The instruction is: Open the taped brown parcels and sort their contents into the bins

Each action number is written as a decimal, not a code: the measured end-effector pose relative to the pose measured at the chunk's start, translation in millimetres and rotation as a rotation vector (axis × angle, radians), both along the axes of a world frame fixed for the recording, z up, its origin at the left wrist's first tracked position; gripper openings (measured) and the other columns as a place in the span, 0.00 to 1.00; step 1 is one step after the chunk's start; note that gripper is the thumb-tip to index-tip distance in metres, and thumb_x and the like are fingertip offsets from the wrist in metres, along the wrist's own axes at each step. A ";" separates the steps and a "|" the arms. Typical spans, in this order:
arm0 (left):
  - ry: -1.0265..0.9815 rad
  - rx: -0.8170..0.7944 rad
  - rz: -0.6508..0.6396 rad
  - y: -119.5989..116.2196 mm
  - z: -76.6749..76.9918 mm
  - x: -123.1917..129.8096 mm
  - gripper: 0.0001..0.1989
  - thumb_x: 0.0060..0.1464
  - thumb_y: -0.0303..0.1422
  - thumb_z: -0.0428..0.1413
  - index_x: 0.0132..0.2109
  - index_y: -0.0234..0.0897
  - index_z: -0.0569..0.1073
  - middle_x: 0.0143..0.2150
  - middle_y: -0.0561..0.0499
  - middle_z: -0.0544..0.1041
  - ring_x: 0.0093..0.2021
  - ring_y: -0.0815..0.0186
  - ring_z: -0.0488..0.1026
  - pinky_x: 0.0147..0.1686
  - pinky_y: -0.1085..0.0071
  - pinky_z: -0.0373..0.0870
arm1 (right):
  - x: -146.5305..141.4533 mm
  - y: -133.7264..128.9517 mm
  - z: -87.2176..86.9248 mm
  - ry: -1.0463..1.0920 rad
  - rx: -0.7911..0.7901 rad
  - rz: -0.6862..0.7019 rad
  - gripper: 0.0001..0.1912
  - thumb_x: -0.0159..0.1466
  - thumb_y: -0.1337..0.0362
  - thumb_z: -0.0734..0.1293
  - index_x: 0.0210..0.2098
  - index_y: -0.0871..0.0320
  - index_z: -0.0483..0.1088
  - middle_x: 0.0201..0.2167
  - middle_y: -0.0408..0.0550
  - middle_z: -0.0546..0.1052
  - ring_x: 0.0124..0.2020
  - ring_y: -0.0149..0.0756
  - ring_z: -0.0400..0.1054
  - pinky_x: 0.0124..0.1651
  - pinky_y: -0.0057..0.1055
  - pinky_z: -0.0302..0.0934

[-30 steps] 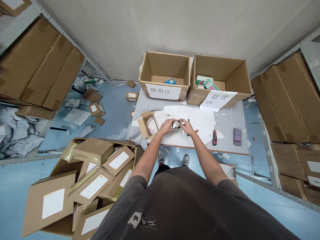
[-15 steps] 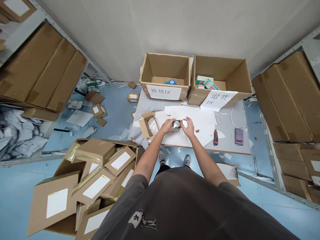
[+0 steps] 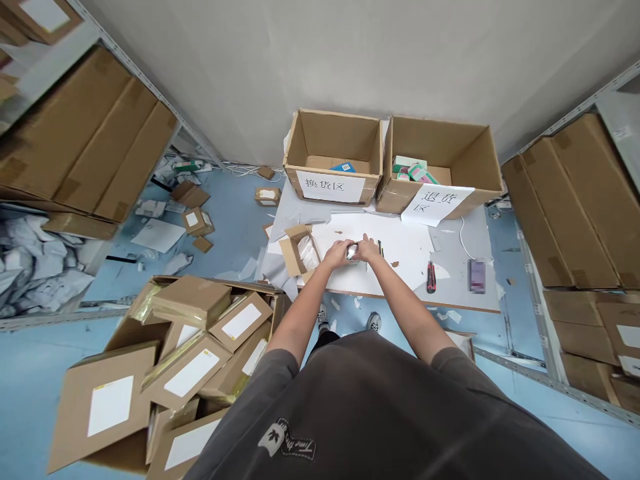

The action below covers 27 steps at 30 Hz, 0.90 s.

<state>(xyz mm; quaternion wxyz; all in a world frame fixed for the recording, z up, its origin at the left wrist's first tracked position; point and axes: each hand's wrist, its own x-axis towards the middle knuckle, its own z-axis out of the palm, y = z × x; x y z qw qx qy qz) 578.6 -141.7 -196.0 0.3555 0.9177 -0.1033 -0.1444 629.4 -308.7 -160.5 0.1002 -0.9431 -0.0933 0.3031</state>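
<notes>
Over the white paper on the table, my left hand [image 3: 339, 254] is wrapped round the left side of a small box [image 3: 352, 251] with a shiny top. My right hand [image 3: 369, 249] closes on the same box from the right, its fingers partly over it. Part of a small dark and yellow item [image 3: 381, 248] shows just beyond my right hand. Left of my hands lies an opened brown carton [image 3: 291, 257] with white wrapping [image 3: 307, 253] inside.
Two large labelled boxes [image 3: 331, 186] [image 3: 440, 203] stand at the table's back. A red and black cutter [image 3: 431, 277] and a phone [image 3: 477, 276] lie to the right. A big carton of parcels [image 3: 200, 300] is at the lower left; shelves flank both sides.
My right hand has moved left and closed in over the small box. The dark and yellow item now shows beside it. The view has shifted slightly.
</notes>
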 end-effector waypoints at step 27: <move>-0.237 -0.165 0.159 -2.1 82.4 -4.0 0.59 0.49 0.39 0.75 0.80 0.41 0.54 0.80 0.33 0.60 0.79 0.45 0.60 0.74 0.49 0.63 | 35.7 -73.4 161.9 -0.166 1.126 -0.317 0.33 0.43 0.44 0.86 0.33 0.52 0.66 0.28 0.40 0.78 0.31 0.37 0.72 0.36 0.33 0.70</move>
